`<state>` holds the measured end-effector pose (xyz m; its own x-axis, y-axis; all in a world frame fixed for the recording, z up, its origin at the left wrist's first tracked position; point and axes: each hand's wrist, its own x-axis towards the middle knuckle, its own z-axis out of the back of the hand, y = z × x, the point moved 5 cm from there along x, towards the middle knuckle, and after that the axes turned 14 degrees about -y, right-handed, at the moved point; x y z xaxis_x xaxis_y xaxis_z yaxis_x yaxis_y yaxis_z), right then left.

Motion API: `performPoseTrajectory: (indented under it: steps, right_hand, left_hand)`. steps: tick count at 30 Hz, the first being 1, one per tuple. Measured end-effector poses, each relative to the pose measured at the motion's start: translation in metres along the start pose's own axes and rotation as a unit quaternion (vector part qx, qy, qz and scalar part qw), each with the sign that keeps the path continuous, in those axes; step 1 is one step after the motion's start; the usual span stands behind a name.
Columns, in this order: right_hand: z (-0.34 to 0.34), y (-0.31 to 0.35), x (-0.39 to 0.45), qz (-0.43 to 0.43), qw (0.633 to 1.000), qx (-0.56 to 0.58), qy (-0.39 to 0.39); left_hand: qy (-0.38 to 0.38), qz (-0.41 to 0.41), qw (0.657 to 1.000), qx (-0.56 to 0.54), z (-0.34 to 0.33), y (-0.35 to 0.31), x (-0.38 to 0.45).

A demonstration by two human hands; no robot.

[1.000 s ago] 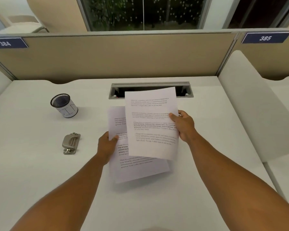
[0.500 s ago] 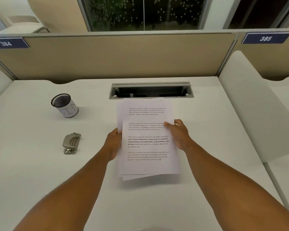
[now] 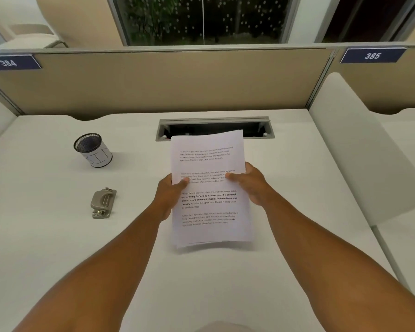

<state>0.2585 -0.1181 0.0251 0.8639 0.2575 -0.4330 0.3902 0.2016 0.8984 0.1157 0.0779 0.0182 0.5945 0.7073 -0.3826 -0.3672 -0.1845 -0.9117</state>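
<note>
**Upper left.** The 384 tag is fixed to the partition. Below it a mesh cup stands upright on the surface with a paper band round it. I cannot read the lettering on the band with confidence. Lower and slightly to the right lies a small metal item that I take for a punch. It lies flat, well apart from the cup. Neither is touched.

**Centre.** The left hand holds the left edge of the sheets at mid-height. Its fingers are closed on the paper in a pinch, with the thumb on the printed face. The rest are behind the page and out of my sight. The sheets are held above the surface at the centre of the frame, print facing up. Their top edge crosses the open slot at the back, and a shadow lies under their bottom edge. A second edge peeks out along the bottom, so I count more than one sheet.

**Right of centre.** The right hand mirrors the left on the opposite edge, thumb on the face and pinching the sheets.

**Assessment.** I judge the matched grips on opposite edges to be for squaring the sheets. The sides look flush and only the bottom is out of line. A tap of that edge on the surface would likely finish the job. The punch lies within reach of the left hand, which suggests punching comes next.

**Right.** A white divider closes off the bay. The 385 tag sits at the upper right.
</note>
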Motion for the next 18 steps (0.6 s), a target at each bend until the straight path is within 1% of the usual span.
performPoseTrajectory:
  steps: [3, 7, 13, 18]
  right_hand:
    - [0.001, 0.014, -0.005, 0.02, 0.999, 0.026, -0.005]
    - [0.006, 0.033, -0.012, 0.047, 0.997, 0.059, -0.023]
    - [0.018, 0.051, -0.027, 0.119, 0.991, 0.025, -0.062]
    - [0.021, 0.051, -0.04, 0.153, 0.985, 0.0, -0.074]
  left_hand:
    - [0.002, -0.024, 0.999, -0.023, -0.002, -0.014, -0.003]
    - [0.012, -0.076, 0.996, -0.033, -0.005, -0.038, -0.008]
    - [0.045, -0.137, 0.989, -0.024, -0.01, -0.058, -0.018]
    - [0.044, -0.135, 0.989, -0.034, -0.012, -0.052, -0.022]
